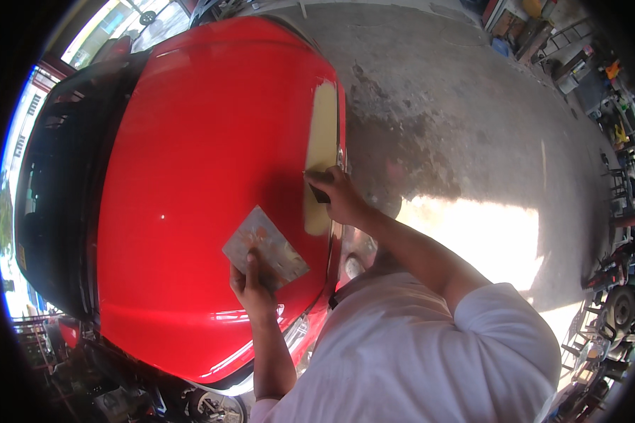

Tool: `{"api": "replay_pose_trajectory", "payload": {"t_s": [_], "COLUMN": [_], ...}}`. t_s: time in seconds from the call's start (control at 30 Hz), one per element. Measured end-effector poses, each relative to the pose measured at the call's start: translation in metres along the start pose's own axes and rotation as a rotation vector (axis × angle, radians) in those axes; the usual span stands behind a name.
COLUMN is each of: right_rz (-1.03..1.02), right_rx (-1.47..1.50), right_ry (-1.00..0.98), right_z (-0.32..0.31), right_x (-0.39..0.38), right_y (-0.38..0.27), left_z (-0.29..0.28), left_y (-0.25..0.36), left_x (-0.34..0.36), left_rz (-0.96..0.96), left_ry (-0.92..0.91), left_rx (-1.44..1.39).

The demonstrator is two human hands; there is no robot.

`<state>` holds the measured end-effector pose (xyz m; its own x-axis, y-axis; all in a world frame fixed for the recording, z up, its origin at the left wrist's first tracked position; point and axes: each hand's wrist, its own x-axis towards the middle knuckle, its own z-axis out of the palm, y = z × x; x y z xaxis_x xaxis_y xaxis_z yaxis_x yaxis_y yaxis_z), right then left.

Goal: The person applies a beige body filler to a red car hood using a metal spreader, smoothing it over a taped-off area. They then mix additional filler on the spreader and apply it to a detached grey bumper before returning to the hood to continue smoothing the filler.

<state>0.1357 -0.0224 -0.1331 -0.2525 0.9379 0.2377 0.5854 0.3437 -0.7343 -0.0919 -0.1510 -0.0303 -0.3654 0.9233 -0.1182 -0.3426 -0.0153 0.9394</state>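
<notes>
Filler (323, 127) in a long, pale-yellow strip along the front edge of a glossy red car bonnet (204, 141).
Head view: the right hand (345, 197) grips a small dark spreader (319, 191) at the strip; the left hand (252, 287) grasps a smeared, square grey metal plate (269, 247) over the bonnet. Coating looks mostly done, smoothing perhaps left. No brand or lettering is legible on plate or spreader.
</notes>
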Motion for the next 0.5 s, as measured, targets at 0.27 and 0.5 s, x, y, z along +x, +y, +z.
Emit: {"api": "replay_pose_trajectory", "payload": {"t_s": [0.27,0.5], "right_rz": [0.056,0.043], "right_rx": [0.030,0.217], "right_ry": [-0.055,-0.286], "right_z": [0.014,0.004], "right_x": [-0.059,-0.103], "right_y": [-0.044,-0.059], "left_z": [0.001,0.005], "left_y": [0.012,0.013], "left_x": [-0.007,-0.005], "left_rz": [0.009,0.033], "left_ry": [-0.002,0.110], "left_rx": [0.033,0.056]}}
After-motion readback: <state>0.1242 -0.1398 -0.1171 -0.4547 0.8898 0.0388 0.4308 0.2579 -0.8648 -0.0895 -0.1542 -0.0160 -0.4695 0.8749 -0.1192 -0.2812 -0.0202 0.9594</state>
